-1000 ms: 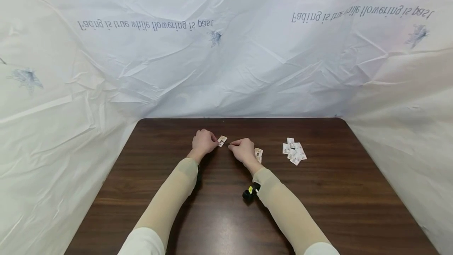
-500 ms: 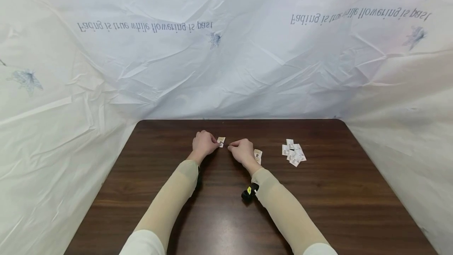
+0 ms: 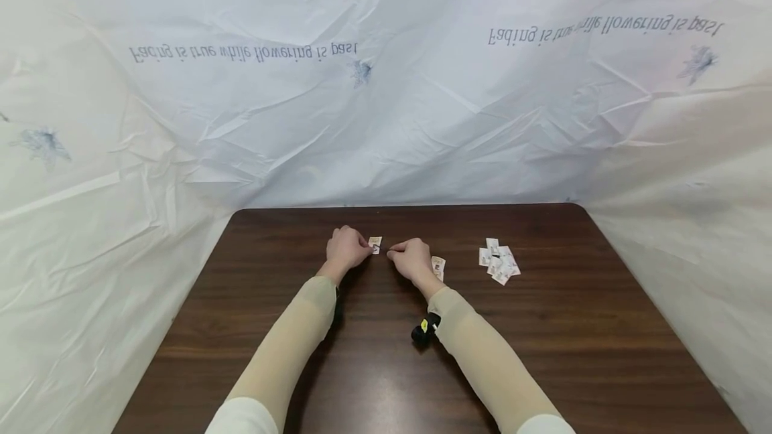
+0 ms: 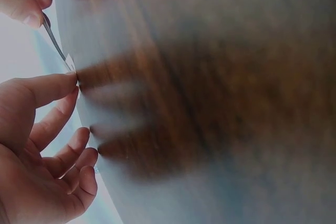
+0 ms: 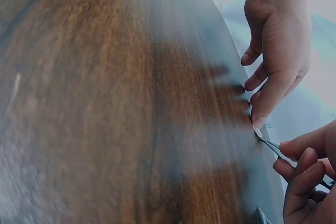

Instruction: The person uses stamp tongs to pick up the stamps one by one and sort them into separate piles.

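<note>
In the head view, a small printed paper piece (image 3: 375, 241), tan above and white below, lies near the far side of the table (image 3: 386, 327). At its left edge my left hand (image 3: 346, 246) pinches it between thumb and index finger; the other fingers are loosely bent. My right hand (image 3: 412, 258) grips thin dark tweezers (image 4: 54, 41) just right of the piece. Their tips reach the paper by the left fingertips, as both wrist views show. Whether the tips hold the paper is too small to tell.
Other small printed pieces (image 3: 439, 265) lie beside the right wrist, partly covered by it. Further right is an overlapping pile of white printed pieces (image 3: 500, 263). A white sheet (image 3: 410, 126) with lettering hangs behind the table and along its sides.
The paper piece has turned from a slant to nearly straight, between my hands. The tweezer tips have shifted slightly beside it; both hands otherwise stay in place.
</note>
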